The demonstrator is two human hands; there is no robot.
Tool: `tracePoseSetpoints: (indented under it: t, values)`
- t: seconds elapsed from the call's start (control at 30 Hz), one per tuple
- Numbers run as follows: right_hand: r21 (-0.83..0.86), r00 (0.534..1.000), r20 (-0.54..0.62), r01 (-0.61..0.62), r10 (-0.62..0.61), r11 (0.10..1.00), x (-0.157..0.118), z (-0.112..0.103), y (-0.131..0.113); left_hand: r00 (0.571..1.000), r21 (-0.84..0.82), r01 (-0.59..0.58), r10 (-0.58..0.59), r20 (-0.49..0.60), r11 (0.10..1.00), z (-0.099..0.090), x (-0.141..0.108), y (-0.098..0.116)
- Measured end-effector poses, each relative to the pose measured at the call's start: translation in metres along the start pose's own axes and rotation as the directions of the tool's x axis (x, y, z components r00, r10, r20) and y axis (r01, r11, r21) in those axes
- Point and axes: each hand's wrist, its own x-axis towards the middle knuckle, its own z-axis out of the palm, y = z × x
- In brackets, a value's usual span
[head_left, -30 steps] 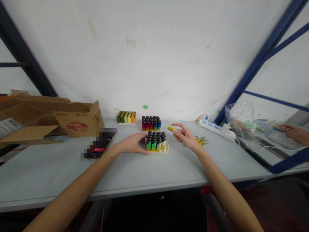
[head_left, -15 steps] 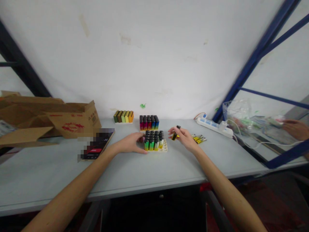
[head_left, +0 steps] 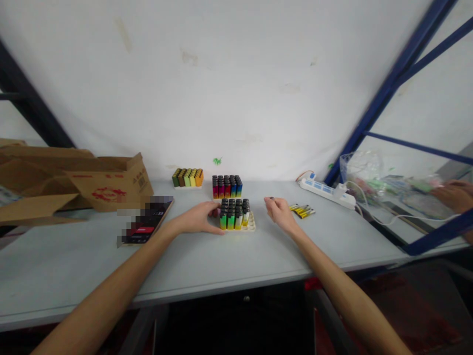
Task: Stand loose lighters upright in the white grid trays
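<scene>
My left hand [head_left: 199,218] holds the left end of a pale tray [head_left: 252,222], thumb along the front and fingers behind. Upright lighters [head_left: 231,220] with black tops and green, white and yellow bodies fill most of this tray; bare slots show at its right end. To the right, my right hand [head_left: 280,212] is closed around a lighter [head_left: 272,198], of which only a dark end shows above the fingers. Several loose yellow-and-silver lighters [head_left: 303,211] lie on the table just beyond that hand.
Behind stand a row of pink, red and blue lighters [head_left: 226,187] and a green-to-orange set [head_left: 187,178]. A phone [head_left: 153,219] and open cardboard boxes [head_left: 111,185] are at left. A power strip [head_left: 327,192] lies right, near a blue frame [head_left: 384,106] and another person's hand [head_left: 456,197].
My right hand has turned over and its fingers have closed further around the lighter, now mostly hidden. My left hand stays at the tray. The view has shifted slightly.
</scene>
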Motion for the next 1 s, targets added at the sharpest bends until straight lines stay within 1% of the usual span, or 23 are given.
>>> tracePoseSetpoints:
  t: [0.17, 0.33, 0.47, 0.53, 0.6, 0.67, 0.8, 0.87, 1.0]
  values:
    - [-0.105, 1.0, 0.018, 0.023, -0.021, 0.994, -0.002, 0.0, 0.002, 1.0, 0.008, -0.01, 0.01, 0.006, 1.0, 0.0, 0.0, -0.001]
    - [-0.138, 0.998, 0.052, 0.045, -0.038, 0.989, -0.003, 0.0, 0.002, 1.0, -0.022, -0.019, 0.019, -0.004, 1.0, 0.001, 0.001, 0.0]
    - [-0.071, 0.994, 0.064, 0.093, -0.088, 0.993, -0.006, -0.001, -0.003, 1.0, -0.017, -0.021, 0.021, -0.01, 1.0, 0.0, 0.0, 0.001]
    - [0.022, 0.988, 0.112, 0.103, -0.105, 0.994, -0.009, -0.002, -0.007, 1.0, -0.023, -0.028, 0.028, -0.007, 0.999, 0.0, 0.0, 0.001]
    - [0.118, 0.973, 0.191, 0.109, -0.13, 0.987, -0.01, -0.003, -0.012, 0.999, -0.029, -0.043, 0.043, -0.001, 0.999, 0.0, 0.0, 0.001]
    - [0.138, 0.956, 0.233, 0.151, -0.18, 0.979, -0.011, -0.004, -0.016, 0.999, -0.023, -0.039, 0.039, 0.007, 0.999, 0.0, 0.001, 0.001]
    - [0.013, 0.944, 0.161, 0.288, -0.286, 0.958, -0.012, -0.004, -0.022, 1.0, 0.023, -0.011, 0.011, 0.016, 1.0, 0.0, 0.001, 0.001]
    - [0.013, 0.948, 0.14, 0.286, -0.285, 0.958, -0.013, -0.003, -0.023, 1.0, 0.029, -0.019, 0.018, 0.015, 0.999, 0.0, 0.001, 0.002]
    - [0.065, 0.954, 0.199, 0.214, -0.223, 0.975, -0.014, 0.0, -0.022, 1.0, 0.017, -0.009, 0.009, 0.012, 1.0, -0.001, 0.001, 0.003]
